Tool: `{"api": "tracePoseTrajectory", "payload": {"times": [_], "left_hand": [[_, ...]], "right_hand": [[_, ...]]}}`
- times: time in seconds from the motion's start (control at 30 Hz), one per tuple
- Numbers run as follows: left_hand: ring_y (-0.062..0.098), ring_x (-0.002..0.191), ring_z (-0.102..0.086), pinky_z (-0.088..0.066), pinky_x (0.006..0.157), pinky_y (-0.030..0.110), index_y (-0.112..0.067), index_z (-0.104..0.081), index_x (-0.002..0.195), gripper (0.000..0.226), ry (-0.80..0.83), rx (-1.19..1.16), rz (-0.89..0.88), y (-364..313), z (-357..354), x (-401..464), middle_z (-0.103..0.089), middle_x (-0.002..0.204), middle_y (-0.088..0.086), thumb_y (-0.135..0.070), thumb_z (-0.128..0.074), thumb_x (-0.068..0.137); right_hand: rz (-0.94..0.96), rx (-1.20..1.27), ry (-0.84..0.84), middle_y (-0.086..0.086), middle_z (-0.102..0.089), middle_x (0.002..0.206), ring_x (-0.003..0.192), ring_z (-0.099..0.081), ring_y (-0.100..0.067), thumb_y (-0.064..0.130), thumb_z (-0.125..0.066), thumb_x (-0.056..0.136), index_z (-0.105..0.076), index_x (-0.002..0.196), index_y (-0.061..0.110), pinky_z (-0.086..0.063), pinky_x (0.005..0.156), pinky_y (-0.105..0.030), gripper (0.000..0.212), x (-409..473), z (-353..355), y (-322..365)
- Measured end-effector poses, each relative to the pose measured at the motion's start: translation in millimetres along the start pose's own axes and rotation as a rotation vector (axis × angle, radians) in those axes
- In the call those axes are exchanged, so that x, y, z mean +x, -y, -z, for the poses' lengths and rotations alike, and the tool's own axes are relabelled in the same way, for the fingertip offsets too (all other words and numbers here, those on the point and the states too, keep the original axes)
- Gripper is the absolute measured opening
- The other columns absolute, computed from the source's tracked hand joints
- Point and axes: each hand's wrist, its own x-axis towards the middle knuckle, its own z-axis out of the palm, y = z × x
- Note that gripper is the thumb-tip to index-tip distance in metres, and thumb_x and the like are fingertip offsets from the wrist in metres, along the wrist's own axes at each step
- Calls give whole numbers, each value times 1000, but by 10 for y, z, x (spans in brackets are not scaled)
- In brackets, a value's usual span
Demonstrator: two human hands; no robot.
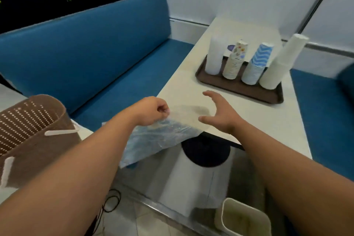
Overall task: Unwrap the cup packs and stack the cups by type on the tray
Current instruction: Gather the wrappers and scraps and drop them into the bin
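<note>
Clear plastic wrapper (pixel 153 140): thin, crinkled, see-through with a bluish cast; one end lies on the near corner of the tabletop (pixel 191 90), the rest droops off the edge below your left forearm.

Your left hand (pixel 153 110): fingers curled, pinching the wrapper's upper edge.

Your right hand (pixel 218 113): fingers spread and slightly bent, holding nothing, poised just beside the wrapper over the tabletop.

Brown tray (pixel 239 90): farther back on the tabletop, well apart from your hands, carrying four upside-down stacks in a row.
- Plain white stack (pixel 213 55): leftmost, upright, smooth-sided.
- Floral-print stack (pixel 234 61): next along, pale with small coloured motifs, leaning slightly right.
- Blue zigzag stack (pixel 256 63): white with blue chevron bands, leaning right.
- Tall white stack (pixel 281 63): rightmost, the longest, tilted markedly right, base at the tray's near right corner.

Blue cushioned bench (pixel 86 48): runs along the left of the tabletop.

Brown perforated basket (pixel 32 126): at your left, with white handle trim.

White cylindrical bin (pixel 195 176): on the floor beneath the tabletop's near edge, with a dark top.

Small beige bin (pixel 243 218): on the floor beside it.
</note>
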Motion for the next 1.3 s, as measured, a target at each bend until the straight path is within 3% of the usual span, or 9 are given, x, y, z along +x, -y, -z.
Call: {"api": "tracePoseTrajectory", "payload": {"times": [0.07, 0.2, 0.33, 0.47, 0.63, 0.87, 1.07, 1.17, 1.3], "left_hand": [[11, 84, -59, -46, 71, 23, -27, -65, 91, 5, 64, 96, -73, -437, -93, 213, -63, 88, -13, -22, -63, 91], [12, 86, -58, -44, 72, 24, -27, -63, 97, 9, 97, 182, -118, -1097, -307, 537, -60, 91, -13, -24, -63, 89], [18, 85, -54, -42, 70, 28, -26, -58, 90, 6, 87, 311, -90, -1348, -609, 757, -60, 91, -6, -27, -64, 89], [22, 86, -56, -44, 72, 33, -19, -63, 101, 14, -241, 334, -110, -1633, -776, 1001, -62, 99, -2, -26, -51, 97], [31, 65, -60, -48, 58, 38, -10, -71, 92, 14, -611, 514, -609, -1697, -974, 1323, -67, 84, 7, -3, -67, 80], [25, 65, -62, -48, 56, 33, -18, -74, 91, 30, -225, 619, -683, -983, -1670, 1516, -67, 86, 1, -13, -83, 62], [22, 97, -64, -53, 82, 30, -15, -73, 103, 43, 13, 521, -657, -705, -1599, 1486, -68, 104, 0, -33, -37, 88], [19, 104, -58, -45, 91, 29, -14, -67, 114, 36, 142, 372, -511, -771, -1413, 1588, -67, 109, -2, -32, -39, 103], [18, 85, -63, -53, 75, 29, -17, -66, 104, 26, 160, 40, -194, -907, -1351, 1877, -67, 97, 0, -34, -47, 101]], "right_hand": [[69, -140, 106, 5, -42, 150, 137, -37, -13, 30, -78, 81, -41, 146, 28, -27, 111, -27, 75, -39, 273, -135], [93, -350, 144, 3, -67, 119, 113, -58, -19, 31, -61, 95, -67, 115, 22, -42, 92, -27, 22, -59, 723, -444], [70, -377, 43, 1, -68, 113, 108, -60, -21, 32, -57, 98, -68, 110, 23, -48, 93, -36, 19, -47, 1185, -861], [210, -431, -172, 0, -68, 112, 106, -59, -23, 28, -60, 97, -70, 111, 20, -47, 92, -42, 20, 2, 1510, -1127], [281, -483, -413, -3, -69, 112, 103, -60, -30, 7, -75, 81, -73, 108, 17, -45, 90, -42, 29, -11, 1521, -1493], [38, -574, -241, -2, -65, 116, 106, -56, -33, 11, -75, 81, -73, 112, 26, -43, 92, -44, 34, -266, 812, -2169], [18, -514, -134, -5, -64, 118, 100, -60, -30, 21, -64, 95, -73, 114, 17, -47, 88, -38, 22, -435, 678, -2368], [-49, -426, -139, -4, -64, 118, 104, -58, -26, 22, -58, 99, -72, 115, 13, -44, 90, -31, 24, -437, 755, -2329], [-267, -256, -157, -4, -66, 107, 99, -56, -24, 27, -44, 104, -66, 117, 15, -40, 83, -29, 28, -222, 815, -2247]]}}
